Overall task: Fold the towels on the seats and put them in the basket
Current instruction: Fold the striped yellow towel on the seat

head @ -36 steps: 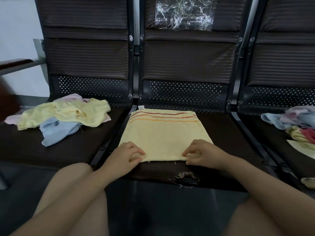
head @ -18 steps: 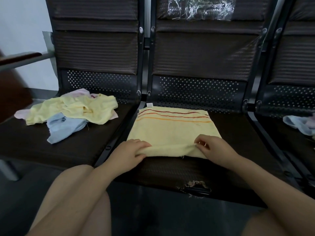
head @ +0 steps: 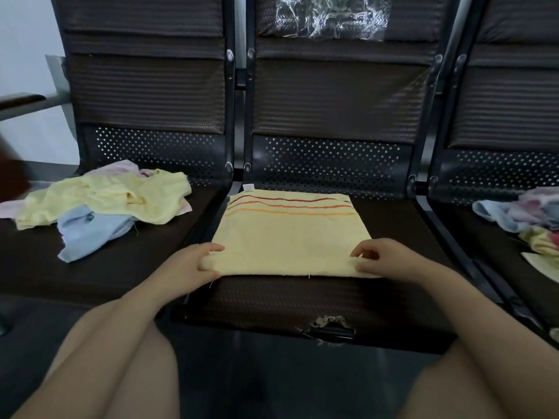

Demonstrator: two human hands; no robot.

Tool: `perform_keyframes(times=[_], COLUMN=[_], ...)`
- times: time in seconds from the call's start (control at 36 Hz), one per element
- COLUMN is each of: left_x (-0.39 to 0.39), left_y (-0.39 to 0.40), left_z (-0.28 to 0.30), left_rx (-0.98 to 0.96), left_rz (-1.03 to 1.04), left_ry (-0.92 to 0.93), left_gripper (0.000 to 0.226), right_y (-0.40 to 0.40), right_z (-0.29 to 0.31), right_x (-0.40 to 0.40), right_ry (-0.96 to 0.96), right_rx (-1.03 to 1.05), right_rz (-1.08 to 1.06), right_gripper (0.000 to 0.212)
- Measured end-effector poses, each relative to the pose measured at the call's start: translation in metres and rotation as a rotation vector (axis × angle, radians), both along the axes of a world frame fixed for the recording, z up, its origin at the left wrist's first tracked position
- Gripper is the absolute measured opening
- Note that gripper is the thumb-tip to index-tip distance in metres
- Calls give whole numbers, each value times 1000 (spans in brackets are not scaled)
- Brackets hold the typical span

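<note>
A pale yellow towel (head: 290, 234) with red and orange stripes at its far edge lies flat on the middle seat (head: 272, 300). My left hand (head: 187, 267) pinches its near left corner and my right hand (head: 387, 258) pinches its near right corner. The near edge is lifted slightly off the seat between them. No basket is in view.
A heap of crumpled yellow, blue and pink towels (head: 102, 201) lies on the left seat. More crumpled towels (head: 523, 216) lie on the right seat at the frame edge. The middle seat's front edge is torn (head: 329, 328). My knees fill the bottom of the view.
Both hands went from resting on the towel's near edge to pinching its corners and lifting that edge a little. The camera shifted slightly.
</note>
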State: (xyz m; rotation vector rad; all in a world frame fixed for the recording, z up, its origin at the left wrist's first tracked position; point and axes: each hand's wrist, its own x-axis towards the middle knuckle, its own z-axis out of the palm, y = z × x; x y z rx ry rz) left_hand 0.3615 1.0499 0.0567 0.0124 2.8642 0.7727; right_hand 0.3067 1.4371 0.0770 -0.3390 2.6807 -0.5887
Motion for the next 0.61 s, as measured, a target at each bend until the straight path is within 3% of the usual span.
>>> perform_keyframes(times=[0.11, 0.25, 0.33, 0.42, 0.61], left_x=[6, 0, -6, -10, 4], left_y=[-9, -5, -1, 3, 5], left_z=[-1, 0, 3, 11, 18], left_rx=[14, 63, 137, 345, 421], left_rz=[11, 64, 76, 159, 166], left_ry=[4, 16, 75, 237, 298], left_gripper=[51, 42, 36, 31, 34], right_y=[12, 13, 11, 9, 10], right_z=[4, 3, 4, 10, 23], right_x=[8, 8, 4, 4, 22], right_ry=[-49, 10, 59, 109, 137], right_rx=[-20, 59, -146, -339, -486], right_rz=[-27, -80, -218, -329, -344], right_gripper=[26, 11, 4, 5, 13])
